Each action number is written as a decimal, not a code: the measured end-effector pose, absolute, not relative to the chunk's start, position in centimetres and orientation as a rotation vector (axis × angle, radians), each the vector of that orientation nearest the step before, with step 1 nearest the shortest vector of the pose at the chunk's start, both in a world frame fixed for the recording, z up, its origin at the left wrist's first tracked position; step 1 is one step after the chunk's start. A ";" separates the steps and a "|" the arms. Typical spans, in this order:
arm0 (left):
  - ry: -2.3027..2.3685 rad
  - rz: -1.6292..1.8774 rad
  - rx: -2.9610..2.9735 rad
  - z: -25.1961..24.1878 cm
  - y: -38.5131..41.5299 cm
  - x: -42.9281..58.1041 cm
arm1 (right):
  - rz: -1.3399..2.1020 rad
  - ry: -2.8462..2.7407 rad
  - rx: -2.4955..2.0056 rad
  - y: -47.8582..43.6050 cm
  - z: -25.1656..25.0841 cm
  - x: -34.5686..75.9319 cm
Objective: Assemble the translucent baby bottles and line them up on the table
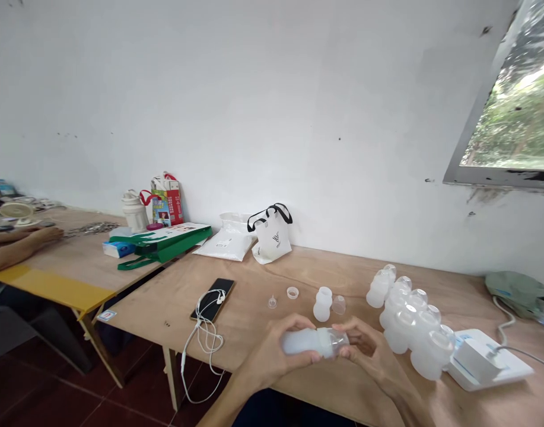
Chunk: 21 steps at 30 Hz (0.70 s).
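A translucent white baby bottle (302,342) lies sideways between my hands, above the table's front edge. My left hand (278,350) is wrapped round its body. With thumb and fingers, my right hand (365,347) grips the clear cap (338,342) at the other end. Beyond them, an open bottle body (323,305) stands upright beside a loose clear cap (339,305). Farther left are a white collar ring (292,292) and a clear nipple (272,302). Several capped bottles (425,323) stand in a group on the right.
A phone (213,299) with white earphones (209,338) lies on the table (245,332) at left. White bags (272,237) stand near the wall. A white device (480,359) with a cable is at right. Another person's arm (22,246) rests on the neighbouring table.
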<state>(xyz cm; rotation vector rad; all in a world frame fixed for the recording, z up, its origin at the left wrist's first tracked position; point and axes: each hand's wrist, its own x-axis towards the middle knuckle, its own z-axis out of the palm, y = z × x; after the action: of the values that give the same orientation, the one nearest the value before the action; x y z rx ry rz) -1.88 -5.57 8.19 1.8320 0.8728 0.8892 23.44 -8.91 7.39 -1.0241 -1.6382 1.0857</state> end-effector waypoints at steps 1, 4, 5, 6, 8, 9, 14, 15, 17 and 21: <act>0.868 0.885 1.851 8.1 -5.7 -1.5 | 1.073 -1.650 -1.038 -9.0 7.6 23.6; 0.850 0.887 1.890 7.4 -5.3 -0.5 | 0.994 -1.704 -1.109 -8.8 7.8 23.8; 0.851 0.886 1.897 6.9 -5.0 -0.2 | 0.957 -1.700 -1.135 -8.6 7.8 23.7; 0.862 0.876 1.898 6.3 -4.6 0.0 | 0.916 -1.681 -1.161 -8.4 7.6 23.5; 0.893 0.805 1.913 5.1 -4.0 0.4 | 0.822 -1.648 -1.198 -7.9 7.0 22.8; 0.892 0.764 1.922 4.5 -3.8 0.6 | 0.780 -1.649 -1.202 -7.7 6.6 22.3; 0.807 0.770 1.855 2.6 -3.2 1.2 | 0.615 -1.742 -1.246 -6.7 4.7 19.6; 0.810 0.799 1.839 2.3 -3.1 1.3 | 0.579 -1.751 -1.266 -6.5 4.4 19.3; 0.822 0.850 1.836 1.8 -3.0 1.6 | 0.565 -1.774 -1.287 -6.1 4.0 19.1; 0.870 0.888 1.916 0.6 -2.4 1.8 | 0.745 -1.813 -1.274 -5.9 3.8 19.7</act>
<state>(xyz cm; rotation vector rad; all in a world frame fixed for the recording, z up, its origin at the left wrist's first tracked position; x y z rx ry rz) 1.80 -2.36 0.64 1.9164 0.8700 0.8879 19.66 -5.87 3.82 -1.2741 -1.8131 0.7447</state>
